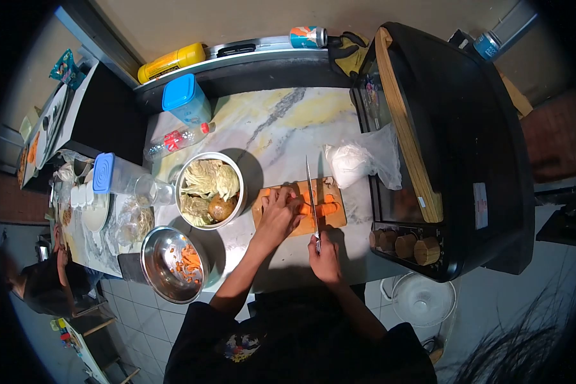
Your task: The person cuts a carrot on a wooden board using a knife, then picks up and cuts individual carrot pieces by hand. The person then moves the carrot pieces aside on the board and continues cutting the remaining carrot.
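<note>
On the wooden cutting board (267, 216) lie orange carrot pieces (327, 208). My right hand (327, 258) is wrapped around the handle of a long kitchen knife (312, 185), whose blade crosses over the carrot and points away from me. With bent fingers, my left hand (279, 214) presses on the carrot just left of the blade; its fingertips partly hide what they hold. To the left, a steel bowl (148, 256) contains small cut carrot pieces. A white bowl (239, 176) beyond it holds cabbage (203, 178) and a brown round vegetable (222, 208).
A bag of white powder (351, 164) lies right of the board, against a black oven (467, 160). Behind the bowls are a plastic bottle (173, 142) and a blue-lidded container (187, 101). A person (48, 281) is at the far left. A strainer (424, 298) is below the counter.
</note>
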`<state>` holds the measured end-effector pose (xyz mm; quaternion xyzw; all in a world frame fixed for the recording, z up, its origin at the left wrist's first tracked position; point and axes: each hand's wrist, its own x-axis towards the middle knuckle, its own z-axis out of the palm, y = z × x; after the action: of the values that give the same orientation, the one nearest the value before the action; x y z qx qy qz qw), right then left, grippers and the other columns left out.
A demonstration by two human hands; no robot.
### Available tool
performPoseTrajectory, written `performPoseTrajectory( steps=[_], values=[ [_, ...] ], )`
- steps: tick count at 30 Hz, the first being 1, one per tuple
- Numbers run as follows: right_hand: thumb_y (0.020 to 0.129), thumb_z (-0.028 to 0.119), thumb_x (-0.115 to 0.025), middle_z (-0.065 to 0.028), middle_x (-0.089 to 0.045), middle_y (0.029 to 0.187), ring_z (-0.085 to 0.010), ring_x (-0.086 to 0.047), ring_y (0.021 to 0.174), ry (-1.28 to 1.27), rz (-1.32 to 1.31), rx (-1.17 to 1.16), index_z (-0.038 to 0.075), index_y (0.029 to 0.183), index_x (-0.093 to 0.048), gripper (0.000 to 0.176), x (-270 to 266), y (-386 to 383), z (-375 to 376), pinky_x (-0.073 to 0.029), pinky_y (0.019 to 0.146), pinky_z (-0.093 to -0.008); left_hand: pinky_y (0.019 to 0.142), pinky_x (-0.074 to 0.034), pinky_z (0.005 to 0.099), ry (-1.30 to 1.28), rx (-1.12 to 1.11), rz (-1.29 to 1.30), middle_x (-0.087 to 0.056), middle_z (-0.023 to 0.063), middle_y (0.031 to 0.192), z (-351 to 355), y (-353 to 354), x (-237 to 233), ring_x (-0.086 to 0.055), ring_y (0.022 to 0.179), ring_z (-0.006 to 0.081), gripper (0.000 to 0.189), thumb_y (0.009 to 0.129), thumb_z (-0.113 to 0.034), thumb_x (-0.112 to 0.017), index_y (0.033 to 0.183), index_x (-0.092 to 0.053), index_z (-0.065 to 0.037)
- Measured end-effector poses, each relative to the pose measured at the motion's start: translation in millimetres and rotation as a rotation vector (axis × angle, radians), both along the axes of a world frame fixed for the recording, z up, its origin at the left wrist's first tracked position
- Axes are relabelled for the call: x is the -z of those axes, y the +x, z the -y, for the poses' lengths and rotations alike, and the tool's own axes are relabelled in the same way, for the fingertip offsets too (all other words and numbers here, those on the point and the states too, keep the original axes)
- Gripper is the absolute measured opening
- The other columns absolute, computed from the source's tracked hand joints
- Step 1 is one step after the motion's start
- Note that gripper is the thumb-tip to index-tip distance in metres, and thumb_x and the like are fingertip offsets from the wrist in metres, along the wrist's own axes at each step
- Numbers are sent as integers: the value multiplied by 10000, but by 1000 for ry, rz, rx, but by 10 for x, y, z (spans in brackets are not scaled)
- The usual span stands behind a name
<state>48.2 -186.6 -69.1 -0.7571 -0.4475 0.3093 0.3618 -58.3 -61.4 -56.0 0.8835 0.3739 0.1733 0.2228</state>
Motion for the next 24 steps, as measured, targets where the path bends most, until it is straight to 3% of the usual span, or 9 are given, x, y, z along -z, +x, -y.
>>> performPoseTrajectory(
  steps=[6,8,15,18,24],
  values=[
    [851,151,-504,-226,-531,619,-416,-550,606,30,31,-5,-7,814,-465,167,86,21,9,-412,521,-458,772,-314,411,-26,-26,56,-433,100,1059,19,2,40,-397,980,289,318,695,-157,-700,978,-586,-66],
    [860,154,-482,-172,-515,581,-382,-525,580,31,60,6,15,783,-458,161,77,8,6,-390,575,-454,788,-312,410,-22,-34,96,-434,104,1073,7,-7,102,-396,992,291,319,705,-163,-695,986,-586,-59],
    [861,156,-482,-173,-513,579,-376,-531,578,22,-5,33,7,772,-456,176,14,14,-11,-392,571,-451,828,-297,414,-2,-59,121,-435,125,1100,-121,103,-48,-399,1011,292,327,740,-212,-672,994,-583,-25],
    [859,149,-489,-210,-537,626,-398,-552,606,68,-12,21,-1,836,-475,152,11,45,-1,-415,539,-456,821,-299,421,-16,-30,92,-434,128,1100,-166,112,-89,-397,1016,294,327,745,-218,-666,1002,-578,-35],
    [870,159,-474,-191,-543,639,-388,-550,621,4,-68,65,14,869,-477,145,-20,52,-2,-415,595,-452,805,-306,436,-39,-16,61,-430,130,1105,-128,25,-77,-391,1022,300,311,750,-205,-660,1000,-563,-48]
  ],
)
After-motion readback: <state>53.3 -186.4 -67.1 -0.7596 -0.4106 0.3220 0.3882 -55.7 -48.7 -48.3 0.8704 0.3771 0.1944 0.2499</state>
